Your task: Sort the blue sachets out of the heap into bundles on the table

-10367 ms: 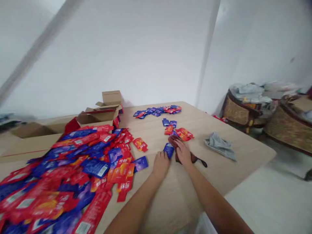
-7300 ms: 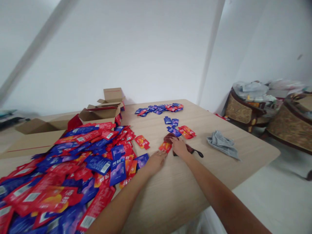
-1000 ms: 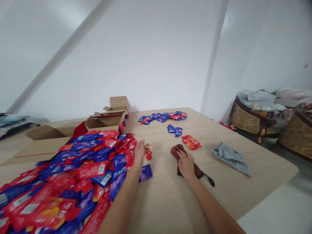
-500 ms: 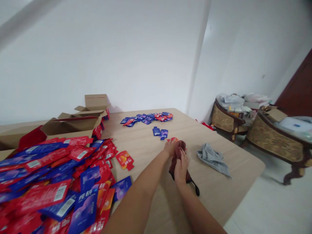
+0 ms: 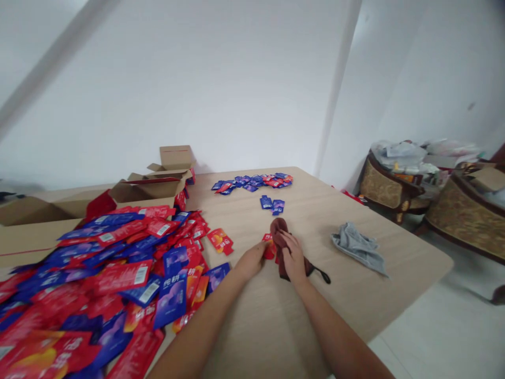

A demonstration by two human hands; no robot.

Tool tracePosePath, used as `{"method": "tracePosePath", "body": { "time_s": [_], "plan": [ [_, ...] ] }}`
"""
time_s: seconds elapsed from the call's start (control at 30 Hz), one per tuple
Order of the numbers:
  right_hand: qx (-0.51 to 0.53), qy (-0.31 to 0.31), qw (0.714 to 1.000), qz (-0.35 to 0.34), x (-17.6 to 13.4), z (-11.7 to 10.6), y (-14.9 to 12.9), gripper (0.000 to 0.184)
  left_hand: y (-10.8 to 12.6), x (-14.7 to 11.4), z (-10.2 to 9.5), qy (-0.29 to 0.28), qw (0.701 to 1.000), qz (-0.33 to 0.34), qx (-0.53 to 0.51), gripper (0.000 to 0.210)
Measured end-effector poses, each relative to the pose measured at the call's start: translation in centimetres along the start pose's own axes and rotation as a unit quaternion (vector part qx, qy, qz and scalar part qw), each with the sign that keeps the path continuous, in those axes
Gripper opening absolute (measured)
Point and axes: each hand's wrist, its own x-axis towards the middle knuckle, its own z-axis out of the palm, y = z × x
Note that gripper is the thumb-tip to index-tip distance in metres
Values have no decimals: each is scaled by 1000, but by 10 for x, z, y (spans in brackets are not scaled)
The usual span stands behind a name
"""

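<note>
My right hand (image 5: 294, 259) lies over a bunched brown cloth (image 5: 278, 235) with a black hanging loop (image 5: 323, 275), its fingers curved round the cloth. To its left, my left hand (image 5: 252, 261) is closed at the edge of a red sachet (image 5: 269, 247); its fingertips are partly hidden. That sachet sits against the cloth's left side, which covers part of it. Beyond the hands lie two blue sachets (image 5: 272, 204). A single red and orange sachet (image 5: 221, 240) rests left of my left hand. On the right is a crumpled grey cloth (image 5: 359, 248).
A large heap of red and blue sachets (image 5: 130, 279) fills the left of the wooden table (image 5: 252, 326). Open cardboard boxes (image 5: 35, 231) stand behind it. More sachets (image 5: 252, 182) lie along the far edge. Chairs (image 5: 379, 184) piled with bags stand to the right.
My left hand has left the brown cloth and moved left and nearer with the red sachet. The cloth's open fold has collapsed under my right hand. The view has turned slightly left.
</note>
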Motion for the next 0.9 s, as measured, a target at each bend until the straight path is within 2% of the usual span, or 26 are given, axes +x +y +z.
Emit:
{"method": "tracePosePath", "body": {
  "time_s": [0.07,0.13,0.2,0.27,0.33,0.43,0.5,0.57,0.7,0.8,0.9],
  "plan": [
    [-22,-101,994,-39,-4,3,-9,49,1,-26,-9,17,1000,-22,-1,56],
    [-81,-149,985,-23,-7,4,-15,47,0,-46,-15,37,999,-37,6,49],
    [-153,-125,980,28,-8,1,-18,47,-1,-59,-17,64,997,-46,12,44],
    [-196,-87,976,48,-10,-3,-22,50,0,-67,-17,93,994,-54,17,40],
    [-194,-97,976,5,-14,-5,-30,53,3,-69,-16,114,992,-56,18,37],
    [-166,-194,964,-78,-22,1,-44,52,10,-65,-17,113,993,-23,8,37],
    [-176,-243,951,-80,-23,8,-48,50,13,-62,-20,97,995,-3,-1,33],
    [-213,-250,944,-42,-19,13,-47,46,15,-61,-23,87,996,-8,0,27],
    [-272,-213,938,13,-5,13,-38,43,15,-63,-24,84,996,-37,8,23],
    [-263,-208,942,-2,-5,9,-36,46,14,-64,-19,101,994,-50,13,22],
    [-193,-242,950,-43,-12,7,-37,48,12,-63,-15,124,990,-58,22,22]
  ]
}}
